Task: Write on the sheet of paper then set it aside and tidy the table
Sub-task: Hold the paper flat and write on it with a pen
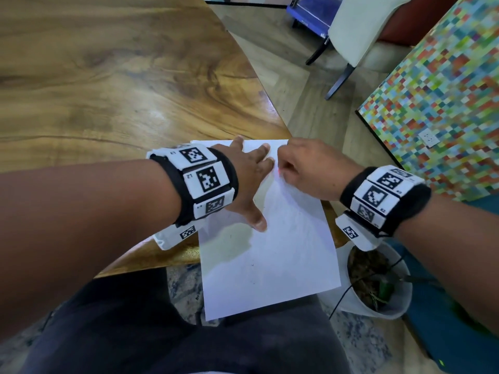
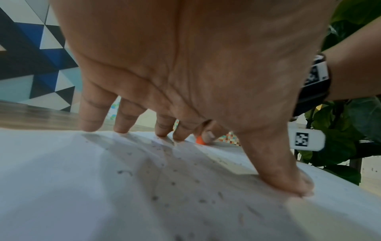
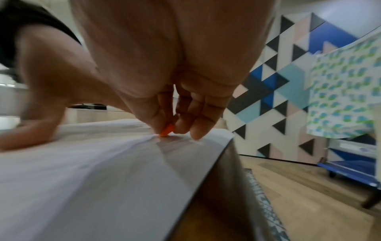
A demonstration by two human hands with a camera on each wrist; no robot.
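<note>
The writing step is under way: the left hand (image 1: 244,182), fingers spread flat, pins the sheet of paper (image 1: 267,255) overhanging the counter's (image 1: 108,90) near edge while the right hand (image 1: 310,168) pinches a small orange writing tip (image 3: 166,130) against it; next, likely finish and lift.

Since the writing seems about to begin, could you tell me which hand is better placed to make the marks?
Right. The right hand pinches the orange tip against the sheet of paper; the left hand presses flat, steadying it.

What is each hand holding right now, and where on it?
The right hand pinches a small orange writing tool near its tip. The left hand holds nothing, pressing flat on the paper.
</note>
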